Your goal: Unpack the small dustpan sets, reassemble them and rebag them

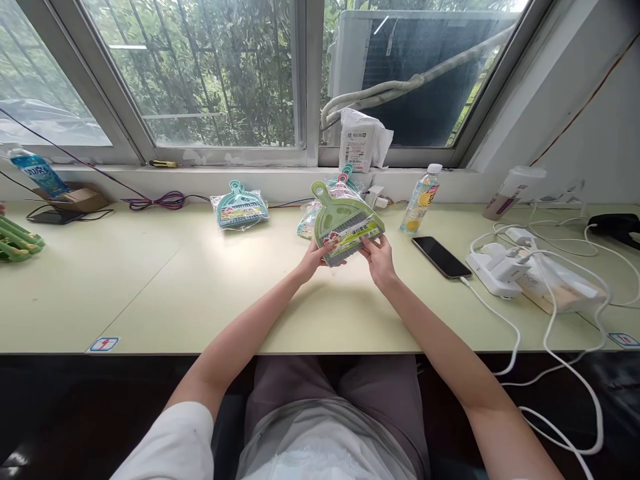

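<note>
a light green dustpan set (pixel 345 220) is held up over the table (pixel 225 287), tilted, its rounded handle with a hole pointing up and away to the left. grey bristles run along its lower edge, and a bright label (pixel 350 231) with red shapes and dark printed characters crosses its middle; a glossy clear film seems to cover it. the left hand (pixel 319 259) pinches its lower left edge, some fingers underneath, and the right hand (pixel 379 259) pinches the lower right corner, thumb on the front. just behind it are more wrapped sets (pixel 307 221), with a teal handle and a pink one showing above. a wrapped teal set (pixel 243 208) lies apart to the left. to the right stand a drink bottle (pixel 421 200) and, farther off, a cup (pixel 515 193); a dark phone (pixel 441 257) lies near a white power strip (pixel 495 270) with looping cables. the held set hides most of the packs behind it, so their number is hard to tell. green stalk-like things (pixel 19 241) are cut off at the left edge, and the small print on the label is too fine to read
</note>
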A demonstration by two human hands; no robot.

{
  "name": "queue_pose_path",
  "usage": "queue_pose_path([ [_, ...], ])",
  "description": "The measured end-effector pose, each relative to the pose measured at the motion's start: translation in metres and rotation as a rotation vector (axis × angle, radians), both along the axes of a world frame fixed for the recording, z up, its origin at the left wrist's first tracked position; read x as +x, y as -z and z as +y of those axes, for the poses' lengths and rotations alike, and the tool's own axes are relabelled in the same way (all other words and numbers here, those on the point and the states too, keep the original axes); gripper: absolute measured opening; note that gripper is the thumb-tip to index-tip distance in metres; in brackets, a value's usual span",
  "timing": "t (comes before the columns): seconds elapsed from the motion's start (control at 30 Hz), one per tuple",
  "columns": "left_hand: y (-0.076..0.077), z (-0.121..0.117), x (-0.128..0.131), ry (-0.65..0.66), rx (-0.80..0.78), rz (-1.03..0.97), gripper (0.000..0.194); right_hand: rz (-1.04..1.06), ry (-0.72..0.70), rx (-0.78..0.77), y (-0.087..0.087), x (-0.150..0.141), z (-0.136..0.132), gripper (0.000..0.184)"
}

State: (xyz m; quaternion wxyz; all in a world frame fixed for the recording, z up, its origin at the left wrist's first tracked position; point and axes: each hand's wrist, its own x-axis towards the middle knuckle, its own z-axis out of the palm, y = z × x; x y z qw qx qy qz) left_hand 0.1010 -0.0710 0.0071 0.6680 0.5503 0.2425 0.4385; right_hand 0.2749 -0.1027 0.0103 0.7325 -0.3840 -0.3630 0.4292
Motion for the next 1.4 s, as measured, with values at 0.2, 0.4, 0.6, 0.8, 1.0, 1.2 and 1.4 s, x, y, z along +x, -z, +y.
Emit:
queue_pose_path([
  [0.2, 0.000, 0.000, -0.001, 0.008, -0.001, -0.007, 0.060, -0.018, -0.019, 0.019, 0.002, 0.002, 0.002, 0.050],
  [0.4, -0.001, 0.000, 0.000, 0.010, -0.011, -0.032, 0.058, -0.066, -0.068, -0.004, -0.001, 0.012, 0.007, 0.049],
  [0.6, -0.001, -0.003, 0.002, 0.033, 0.019, -0.003, 0.057, -0.068, -0.016, -0.030, 0.000, 0.011, 0.007, 0.053],
  [0.8, -0.001, -0.001, 0.002, -0.005, -0.013, -0.033, 0.061, -0.011, -0.078, -0.001, 0.000, 0.003, 0.005, 0.050],
  [1.0, -0.003, 0.000, -0.001, 0.011, 0.009, -0.030, 0.059, -0.004, -0.158, -0.008, 0.001, 0.000, 0.004, 0.044],
  [1.2, -0.005, -0.005, 0.002, 0.029, 0.020, 0.018, 0.057, 0.020, -0.067, -0.137, 0.004, 0.013, 0.013, 0.027],
  [1.4, -0.004, -0.011, 0.006, 0.037, 0.042, 0.085, 0.060, 0.032, 0.022, -0.232, 0.011, 0.027, 0.020, 0.029],
])
